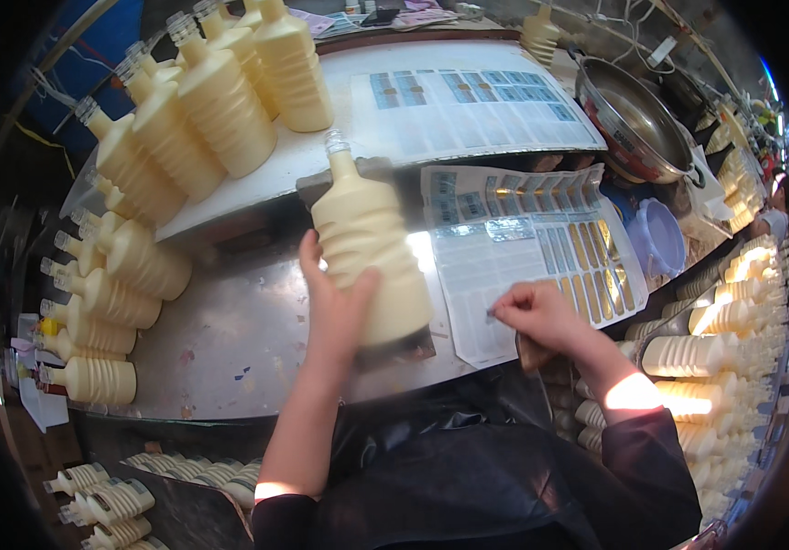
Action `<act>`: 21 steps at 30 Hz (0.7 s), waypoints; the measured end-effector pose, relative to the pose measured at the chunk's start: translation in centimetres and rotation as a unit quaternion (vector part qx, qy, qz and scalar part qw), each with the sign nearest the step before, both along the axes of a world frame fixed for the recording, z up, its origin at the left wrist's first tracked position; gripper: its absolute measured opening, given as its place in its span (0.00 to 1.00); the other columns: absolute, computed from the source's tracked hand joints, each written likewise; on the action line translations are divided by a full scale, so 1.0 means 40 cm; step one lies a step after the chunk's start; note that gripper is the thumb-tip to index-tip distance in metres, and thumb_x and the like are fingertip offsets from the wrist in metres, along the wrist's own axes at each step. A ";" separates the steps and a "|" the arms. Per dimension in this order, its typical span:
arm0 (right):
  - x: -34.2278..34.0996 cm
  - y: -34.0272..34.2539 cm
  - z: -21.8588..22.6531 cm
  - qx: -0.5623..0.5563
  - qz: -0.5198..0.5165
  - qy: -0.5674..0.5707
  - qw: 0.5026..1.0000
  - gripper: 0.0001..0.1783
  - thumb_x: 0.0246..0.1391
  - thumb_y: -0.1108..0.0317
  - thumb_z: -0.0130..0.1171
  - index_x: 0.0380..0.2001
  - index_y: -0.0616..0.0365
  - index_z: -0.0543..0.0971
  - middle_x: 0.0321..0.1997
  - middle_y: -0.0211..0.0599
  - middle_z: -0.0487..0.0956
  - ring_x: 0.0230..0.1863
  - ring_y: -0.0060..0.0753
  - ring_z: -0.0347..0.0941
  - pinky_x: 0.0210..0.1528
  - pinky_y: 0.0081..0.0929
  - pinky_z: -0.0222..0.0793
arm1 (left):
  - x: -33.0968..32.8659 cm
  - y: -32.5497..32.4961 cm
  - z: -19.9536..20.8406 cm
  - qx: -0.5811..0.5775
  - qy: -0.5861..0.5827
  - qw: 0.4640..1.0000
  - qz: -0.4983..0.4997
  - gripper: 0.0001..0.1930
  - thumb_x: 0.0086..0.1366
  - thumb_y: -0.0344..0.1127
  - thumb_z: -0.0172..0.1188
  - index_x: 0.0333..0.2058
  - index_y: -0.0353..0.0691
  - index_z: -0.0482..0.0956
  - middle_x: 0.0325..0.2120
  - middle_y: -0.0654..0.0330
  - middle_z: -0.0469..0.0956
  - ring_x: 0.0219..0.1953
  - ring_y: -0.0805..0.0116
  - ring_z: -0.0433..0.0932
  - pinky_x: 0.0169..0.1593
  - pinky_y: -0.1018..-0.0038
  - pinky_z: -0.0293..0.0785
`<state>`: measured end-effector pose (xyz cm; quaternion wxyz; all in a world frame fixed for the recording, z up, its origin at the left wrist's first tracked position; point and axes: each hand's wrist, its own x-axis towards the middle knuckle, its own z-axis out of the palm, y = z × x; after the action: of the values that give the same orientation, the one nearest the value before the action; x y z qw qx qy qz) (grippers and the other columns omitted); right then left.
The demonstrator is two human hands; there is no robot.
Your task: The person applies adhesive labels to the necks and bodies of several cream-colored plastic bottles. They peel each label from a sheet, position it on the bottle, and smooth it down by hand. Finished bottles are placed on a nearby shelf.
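My left hand (338, 307) is wrapped round a cream-coloured bottle (372, 238) with ribbed sides and a clear threaded neck. The bottle is raised over the work table (230, 339), tilted slightly, its neck pointing away from me. At the right, my right hand (541, 316) is closed in a pinch above the near part of a sheet of stickers (477, 284). A tiny dark bit shows at those fingertips, too small to name. Below that hand lies a brown piece (532, 353), mostly covered. Rows of gold and blue-grey stickers fill the sheet's right side.
Several cream bottles (230, 110) stand on the raised white board (349, 92) at the back left; more lie along the left edge. Another sticker sheet (468, 110) covers the board. A large metal pan (637, 119) and lilac bucket (658, 236) are at right, beside stacked bottles (697, 356).
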<state>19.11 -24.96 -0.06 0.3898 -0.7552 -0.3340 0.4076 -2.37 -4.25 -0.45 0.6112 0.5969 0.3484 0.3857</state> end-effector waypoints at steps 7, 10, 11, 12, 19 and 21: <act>-0.008 0.347 0.253 0.139 0.120 -0.082 0.980 0.08 0.59 0.69 0.64 0.36 0.62 0.87 0.31 0.27 0.82 0.32 0.15 0.74 0.36 0.21 0.71 | -0.011 0.022 0.016 -0.072 0.068 0.994 -0.049 0.51 0.60 0.34 0.70 0.74 0.37 0.45 0.60 0.45 0.72 0.58 0.56 0.77 0.60 0.64 0.77; -0.062 0.435 0.308 0.269 0.237 -0.276 0.892 0.07 0.53 0.75 0.63 0.35 0.58 0.86 0.32 0.32 0.77 0.30 0.30 0.76 0.33 0.29 0.72 | -0.016 0.022 0.030 -0.064 0.104 0.991 -0.050 0.54 0.57 0.36 0.72 0.74 0.38 0.44 0.60 0.44 0.73 0.58 0.53 0.78 0.60 0.63 0.77; -0.076 0.449 0.321 0.284 0.275 -0.331 0.857 0.07 0.52 0.75 0.62 0.35 0.58 0.85 0.33 0.37 0.77 0.33 0.39 0.78 0.36 0.34 0.74 | -0.013 0.022 0.044 -0.030 0.119 0.991 -0.047 0.54 0.58 0.34 0.71 0.75 0.37 0.42 0.62 0.44 0.68 0.62 0.54 0.73 0.64 0.62 0.72; -0.086 0.462 0.327 0.298 0.313 -0.382 0.817 0.08 0.51 0.75 0.60 0.34 0.58 0.84 0.34 0.42 0.78 0.35 0.48 0.80 0.38 0.40 0.77 | -0.014 0.025 0.052 0.003 0.136 0.990 -0.042 0.54 0.60 0.33 0.70 0.75 0.36 0.40 0.65 0.45 0.64 0.65 0.54 0.69 0.67 0.60 0.68; 0.011 0.436 0.249 0.254 0.381 -0.488 0.743 0.11 0.49 0.73 0.62 0.38 0.56 0.81 0.31 0.37 0.72 0.26 0.43 0.76 0.25 0.37 0.72 | -0.004 0.116 0.026 -0.040 -0.011 0.999 -0.008 0.31 0.67 0.36 0.62 0.66 0.35 0.66 0.60 0.48 0.70 0.60 0.57 0.72 0.63 0.61 0.70; 0.030 0.445 0.212 0.293 0.359 -0.514 0.722 0.18 0.42 0.76 0.66 0.41 0.53 0.83 0.28 0.30 0.72 0.24 0.32 0.74 0.21 0.30 0.69 | 0.024 0.134 0.021 -0.015 0.001 0.999 0.032 0.21 0.67 0.38 0.64 0.55 0.34 0.77 0.52 0.54 0.74 0.55 0.62 0.74 0.60 0.64 0.71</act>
<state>20.32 -7.17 8.41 0.1843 -0.5204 -0.8322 -0.0521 -1.41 1.12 0.38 0.6070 0.5769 0.3733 0.3993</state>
